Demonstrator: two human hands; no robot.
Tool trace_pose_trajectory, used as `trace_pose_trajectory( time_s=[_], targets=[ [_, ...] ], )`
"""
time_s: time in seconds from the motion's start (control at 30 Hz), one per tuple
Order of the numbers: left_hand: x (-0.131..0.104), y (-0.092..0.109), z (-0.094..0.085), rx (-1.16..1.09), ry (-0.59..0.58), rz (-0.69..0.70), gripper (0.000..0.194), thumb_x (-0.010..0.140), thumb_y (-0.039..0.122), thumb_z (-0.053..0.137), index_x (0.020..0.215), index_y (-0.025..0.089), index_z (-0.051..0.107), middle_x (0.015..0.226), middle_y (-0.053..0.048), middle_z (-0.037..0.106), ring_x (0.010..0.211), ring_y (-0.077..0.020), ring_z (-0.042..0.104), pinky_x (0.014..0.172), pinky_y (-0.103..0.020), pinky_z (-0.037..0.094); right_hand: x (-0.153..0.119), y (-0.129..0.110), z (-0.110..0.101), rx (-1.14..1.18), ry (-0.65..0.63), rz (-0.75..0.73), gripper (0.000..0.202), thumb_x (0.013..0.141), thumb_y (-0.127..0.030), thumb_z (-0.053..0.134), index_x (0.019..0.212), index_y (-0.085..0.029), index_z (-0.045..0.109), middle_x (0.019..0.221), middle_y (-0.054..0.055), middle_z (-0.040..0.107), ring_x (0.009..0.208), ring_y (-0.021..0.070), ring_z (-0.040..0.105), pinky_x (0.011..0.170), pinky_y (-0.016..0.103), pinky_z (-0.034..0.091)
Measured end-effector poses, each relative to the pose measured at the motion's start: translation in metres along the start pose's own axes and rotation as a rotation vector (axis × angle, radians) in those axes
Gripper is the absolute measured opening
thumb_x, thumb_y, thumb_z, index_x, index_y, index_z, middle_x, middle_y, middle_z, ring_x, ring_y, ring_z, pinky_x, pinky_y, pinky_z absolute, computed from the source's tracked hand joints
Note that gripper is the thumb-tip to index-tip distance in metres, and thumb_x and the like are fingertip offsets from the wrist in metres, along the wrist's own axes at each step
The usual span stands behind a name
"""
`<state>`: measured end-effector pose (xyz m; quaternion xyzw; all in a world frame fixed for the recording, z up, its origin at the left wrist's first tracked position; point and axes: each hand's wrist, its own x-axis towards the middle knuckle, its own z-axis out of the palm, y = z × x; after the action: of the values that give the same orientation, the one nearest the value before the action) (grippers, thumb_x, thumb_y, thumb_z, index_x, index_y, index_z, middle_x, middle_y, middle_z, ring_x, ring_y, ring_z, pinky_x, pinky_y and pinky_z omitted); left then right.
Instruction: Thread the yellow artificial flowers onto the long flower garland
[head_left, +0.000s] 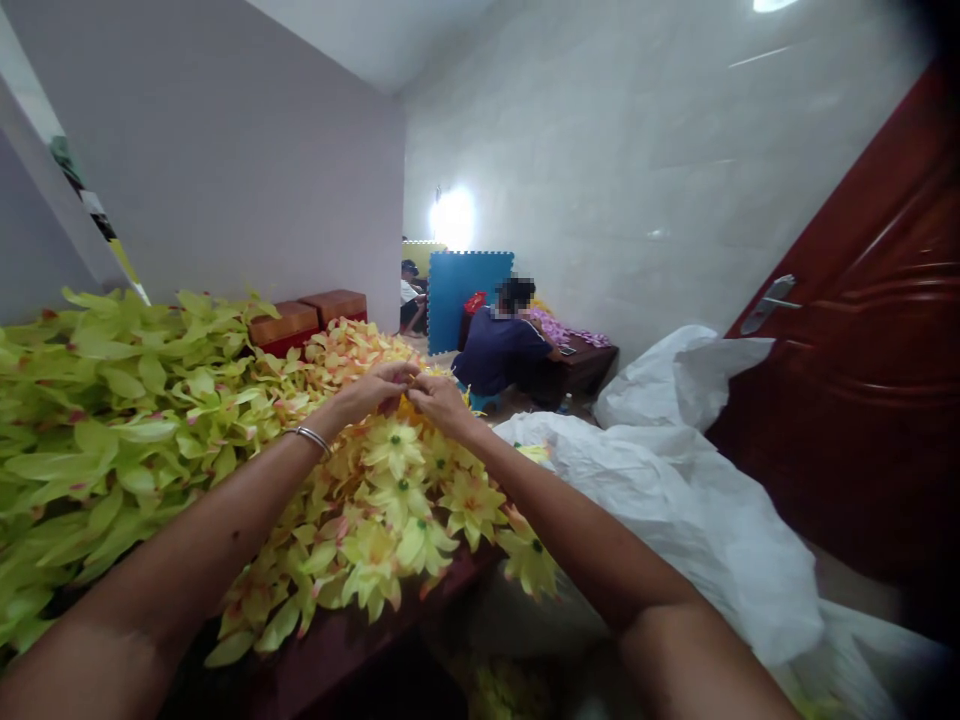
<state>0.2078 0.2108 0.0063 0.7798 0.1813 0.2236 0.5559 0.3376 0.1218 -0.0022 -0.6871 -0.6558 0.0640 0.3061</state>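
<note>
Both hands meet above a heap of yellow artificial flowers (pixel 405 495), near the middle of the head view. My left hand (pixel 377 388), with a bracelet at the wrist, has its fingers bent together at the tips. My right hand (pixel 439 398) touches it from the right, its fingers pinched. Something small and orange-yellow shows between and below the fingers, too small to make out. Yellow-green petals (pixel 135 420) are piled high on the left, and peach-pink ones (pixel 360 345) lie behind my left hand.
Two red-brown boxes (pixel 283 325) stand behind the petals. White sacks (pixel 652 510) lie at the right, before a red door (pixel 862 400). Further back, a person in dark blue (pixel 499 350) sits at a table with purple petals; another person is partly visible beyond.
</note>
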Motion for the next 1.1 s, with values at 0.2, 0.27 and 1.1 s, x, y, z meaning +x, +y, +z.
trace_pose_trajectory(
  time_s=[0.2,0.27,1.1],
  targets=[
    [0.002,-0.013,0.004,-0.055,0.113,0.008,0.026,0.087,0.030,0.052,0.108,0.014,0.055,0.091,-0.005,0.061,0.067,-0.0130,0.059,0.056,-0.028,0.051,0.010,-0.001,0.006,0.021,0.037,0.068,0.030,0.088,-0.032,0.053,0.114,-0.015,0.053,0.114,0.008,0.057,0.095,0.0193,0.059,0.080,0.039,0.051],
    [0.003,-0.016,0.008,-0.061,0.137,-0.001,0.027,0.087,0.030,0.053,0.109,0.014,0.055,0.096,-0.006,0.061,0.073,-0.0151,0.060,0.061,-0.031,0.052,0.013,-0.001,0.006,0.014,0.050,0.092,0.030,0.088,-0.032,0.053,0.114,-0.015,0.053,0.114,0.008,0.057,0.096,0.0192,0.059,0.080,0.039,0.051],
    [-0.002,-0.026,0.013,-0.189,0.222,-0.177,0.029,0.086,0.029,0.054,0.111,0.015,0.055,0.106,-0.008,0.060,0.086,-0.0192,0.061,0.071,-0.038,0.053,0.027,-0.004,-0.044,0.362,0.253,0.143,0.016,0.082,-0.027,0.055,0.078,-0.013,0.061,0.069,-0.001,0.059,0.062,0.0107,0.056,0.055,0.022,0.045]
  ],
)
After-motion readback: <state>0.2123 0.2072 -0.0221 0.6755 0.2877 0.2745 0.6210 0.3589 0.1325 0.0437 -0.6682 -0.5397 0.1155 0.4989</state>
